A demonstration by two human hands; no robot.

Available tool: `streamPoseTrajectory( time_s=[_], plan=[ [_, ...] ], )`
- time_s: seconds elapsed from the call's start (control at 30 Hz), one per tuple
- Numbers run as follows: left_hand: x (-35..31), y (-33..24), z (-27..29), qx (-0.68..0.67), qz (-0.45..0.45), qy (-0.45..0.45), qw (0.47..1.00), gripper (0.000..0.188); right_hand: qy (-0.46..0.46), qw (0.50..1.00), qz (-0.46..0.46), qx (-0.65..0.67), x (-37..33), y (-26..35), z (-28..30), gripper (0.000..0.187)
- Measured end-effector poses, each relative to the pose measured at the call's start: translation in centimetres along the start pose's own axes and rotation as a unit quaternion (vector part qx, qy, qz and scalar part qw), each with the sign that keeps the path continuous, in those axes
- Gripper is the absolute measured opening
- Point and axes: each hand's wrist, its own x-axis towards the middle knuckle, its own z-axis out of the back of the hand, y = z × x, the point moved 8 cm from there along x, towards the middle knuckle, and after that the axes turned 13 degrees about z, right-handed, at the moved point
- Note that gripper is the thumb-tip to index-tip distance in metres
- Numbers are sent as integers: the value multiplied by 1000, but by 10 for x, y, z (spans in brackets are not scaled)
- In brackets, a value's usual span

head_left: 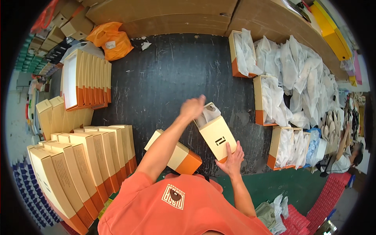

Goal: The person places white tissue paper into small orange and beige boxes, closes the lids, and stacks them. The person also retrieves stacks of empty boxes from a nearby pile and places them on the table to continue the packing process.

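A cream shoe box (218,137) with an orange end and a dark printed mark lies at an angle on the black table in front of me. White tissue paper (207,114) shows at its far, opened end. My right hand (232,158) grips the near end, fingers on the side and top. Beside the opened end is my left hand (192,108), its fingers blurred and partly hidden, so their hold is unclear. Another cream-and-orange shoe box (178,158) lies partly under my left forearm, near the table's front edge.
Rows of closed shoe boxes (88,152) stand at the left, with a stack of nested open boxes (88,80) behind. An orange plastic bag (111,41) sits at the back left. Tissue-wrapped items (305,70) and open boxes (263,100) line the right. Another person (342,160) is at far right.
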Motion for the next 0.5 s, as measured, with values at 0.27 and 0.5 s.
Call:
streamPoseTrajectory(
  time_s=[0.27, 0.5],
  plan=[
    [13, -2, -28, -19, 51, -87, 995, 40, 114, 993, -7, 12, 101, 16, -14, 120],
    [-45, 34, 122, -10, -156, -458, 875, 75, 102, 994, 33, 6, 109, 51, -26, 129]
  ],
)
